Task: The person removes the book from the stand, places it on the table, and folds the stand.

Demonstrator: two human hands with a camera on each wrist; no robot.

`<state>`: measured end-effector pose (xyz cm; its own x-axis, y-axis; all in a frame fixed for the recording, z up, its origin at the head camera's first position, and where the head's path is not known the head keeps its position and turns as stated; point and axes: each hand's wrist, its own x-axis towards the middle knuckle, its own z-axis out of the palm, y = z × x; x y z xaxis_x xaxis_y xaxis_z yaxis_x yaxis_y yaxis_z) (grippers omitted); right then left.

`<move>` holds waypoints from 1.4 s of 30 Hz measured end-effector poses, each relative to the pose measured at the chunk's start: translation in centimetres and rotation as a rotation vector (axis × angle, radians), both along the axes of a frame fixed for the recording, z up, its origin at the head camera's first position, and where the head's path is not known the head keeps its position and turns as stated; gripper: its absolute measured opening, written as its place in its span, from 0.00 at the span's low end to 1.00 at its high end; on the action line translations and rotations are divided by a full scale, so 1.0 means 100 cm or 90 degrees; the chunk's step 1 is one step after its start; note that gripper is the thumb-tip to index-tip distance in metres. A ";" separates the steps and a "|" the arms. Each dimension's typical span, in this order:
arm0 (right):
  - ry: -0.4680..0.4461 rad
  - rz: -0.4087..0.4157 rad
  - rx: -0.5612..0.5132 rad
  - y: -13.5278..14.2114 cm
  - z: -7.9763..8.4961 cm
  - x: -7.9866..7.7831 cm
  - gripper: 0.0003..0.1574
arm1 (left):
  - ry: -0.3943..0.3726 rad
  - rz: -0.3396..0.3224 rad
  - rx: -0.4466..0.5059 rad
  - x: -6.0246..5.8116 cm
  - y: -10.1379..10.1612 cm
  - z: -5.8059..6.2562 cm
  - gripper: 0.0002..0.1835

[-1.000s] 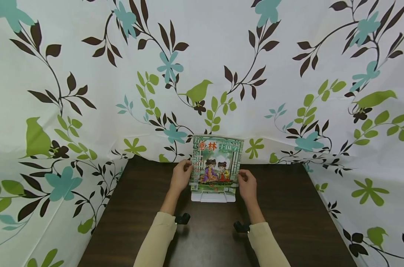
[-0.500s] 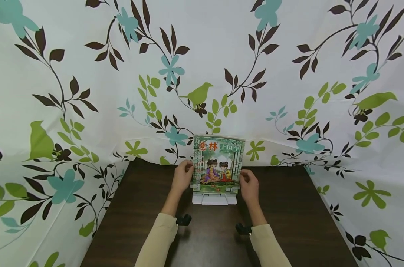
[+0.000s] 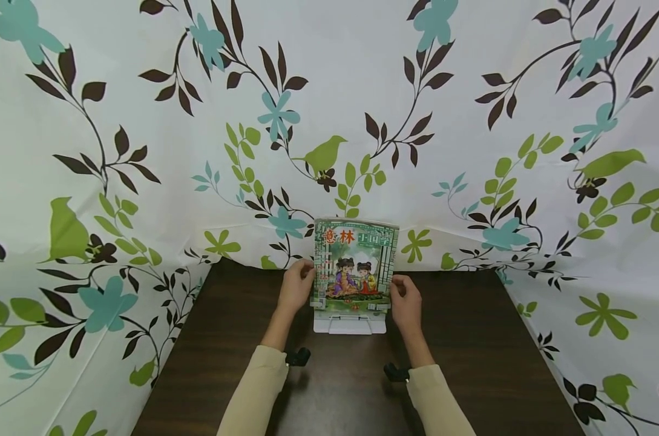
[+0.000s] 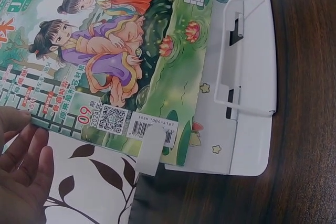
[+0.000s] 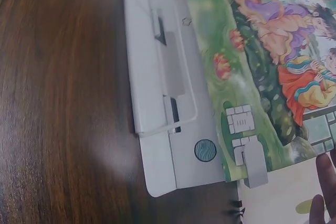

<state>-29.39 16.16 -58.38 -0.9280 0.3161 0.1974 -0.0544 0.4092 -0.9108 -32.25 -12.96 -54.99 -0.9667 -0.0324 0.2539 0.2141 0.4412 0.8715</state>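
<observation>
A green illustrated magazine (image 3: 353, 254) leans on a white book stand (image 3: 350, 326) near the table's back edge. My left hand (image 3: 296, 286) holds the magazine's left edge; in the left wrist view its thumb (image 4: 14, 118) lies on the cover's margin. At the right edge my right hand (image 3: 407, 300) holds the magazine, though only its fingertips (image 5: 326, 182) show in the right wrist view. Small white tabs overlap the cover's side edges, one tab (image 4: 151, 150) on the left and another tab (image 5: 255, 163) on the right. The magazine's lower edge sits apart from the stand's front ledge (image 4: 257, 51).
The stand's wire bar (image 5: 184, 61) lies across its base. Beneath everything is a dark wooden table (image 3: 340, 387). A white cloth with leaves and birds (image 3: 329, 72) hangs behind the table and at both sides. Black wrist straps (image 3: 298, 356) sit at the cuffs.
The view has tilted slightly. The magazine has shifted up a little against the stand, its lower edge now farther from the front ledge. Both hands have kept their places at its edges.
</observation>
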 end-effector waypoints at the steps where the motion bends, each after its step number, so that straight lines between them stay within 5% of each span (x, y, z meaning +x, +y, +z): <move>1: 0.000 -0.001 0.003 0.000 0.000 0.000 0.13 | 0.001 0.001 -0.001 0.000 0.000 0.000 0.08; 31: 0.094 -0.008 -0.013 -0.004 0.011 0.005 0.12 | 0.048 0.025 -0.037 0.002 0.003 0.008 0.10; 42: 0.139 -0.019 -0.051 -0.003 0.010 0.005 0.11 | 0.065 0.032 -0.049 0.006 0.004 0.020 0.11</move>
<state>-28.88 15.86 -57.42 -0.8557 0.3657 0.3662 -0.2433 0.3402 -0.9083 -31.66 -12.54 -53.01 -0.9332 -0.0562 0.3550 0.2767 0.5182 0.8093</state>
